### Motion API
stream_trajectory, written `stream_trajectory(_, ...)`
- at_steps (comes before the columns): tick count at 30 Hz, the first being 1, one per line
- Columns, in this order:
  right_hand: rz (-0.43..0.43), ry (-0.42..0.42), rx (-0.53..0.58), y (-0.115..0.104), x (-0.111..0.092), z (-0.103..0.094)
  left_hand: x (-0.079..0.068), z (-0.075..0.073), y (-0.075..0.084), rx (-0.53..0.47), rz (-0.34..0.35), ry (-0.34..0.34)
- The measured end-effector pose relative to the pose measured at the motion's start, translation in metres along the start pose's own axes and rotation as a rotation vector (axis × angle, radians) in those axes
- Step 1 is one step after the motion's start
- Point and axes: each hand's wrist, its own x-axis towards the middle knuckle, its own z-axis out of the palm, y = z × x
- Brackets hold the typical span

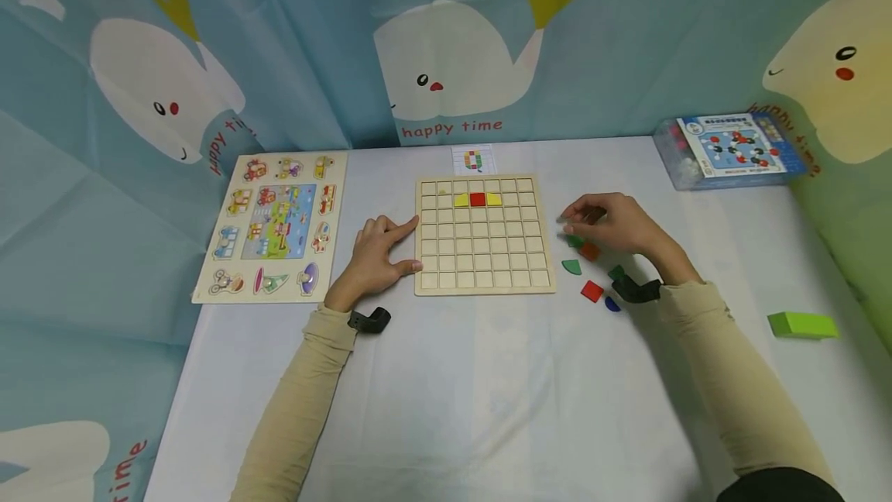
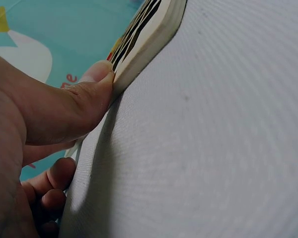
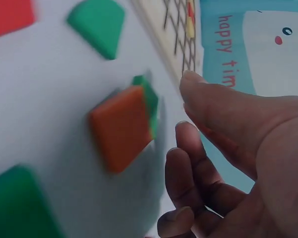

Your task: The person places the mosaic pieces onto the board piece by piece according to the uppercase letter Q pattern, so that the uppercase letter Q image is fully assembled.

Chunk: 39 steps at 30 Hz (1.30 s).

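A wooden grid board (image 1: 485, 290) lies on the table, a red square (image 1: 477, 200) between two yellow pieces (image 1: 461, 201) in one upper row. My left hand (image 1: 374, 258) touches its left edge with outstretched index finger and thumb; in the left wrist view the thumb (image 2: 72, 109) presses the board's side (image 2: 149, 62). Off the board's right side hovers my right hand (image 1: 616, 225), fingers loosely bent, no piece showing between them. Below it lie an orange square (image 3: 121, 130) overlapping a green piece (image 3: 148, 99), and a green quarter-round (image 1: 571, 266).
Nearer me lie another red square (image 1: 591, 291), a blue half-round (image 1: 612, 304) and a green piece (image 1: 616, 273). A pattern card (image 1: 473, 160) sits behind the board. A picture puzzle (image 1: 202, 285) is at left, a plastic box (image 1: 725, 152) at back right, a green block (image 1: 804, 325) far right.
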Motion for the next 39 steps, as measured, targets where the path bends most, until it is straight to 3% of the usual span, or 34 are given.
stream_trajectory(14,-0.012,-0.051,-0.048,0.010,-0.019,0.003,-0.001,0.001,0.002,-0.009,-0.004,-0.003)
stream_trajectory(28,0.028,-0.080,-0.062,0.012,-0.020,-0.001,0.000,0.000,0.002,-0.012,-0.002,0.001)
stream_trajectory(39,-0.014,-0.090,-0.074,0.003,-0.023,0.008,0.000,-0.001,0.002,-0.028,-0.017,-0.002)
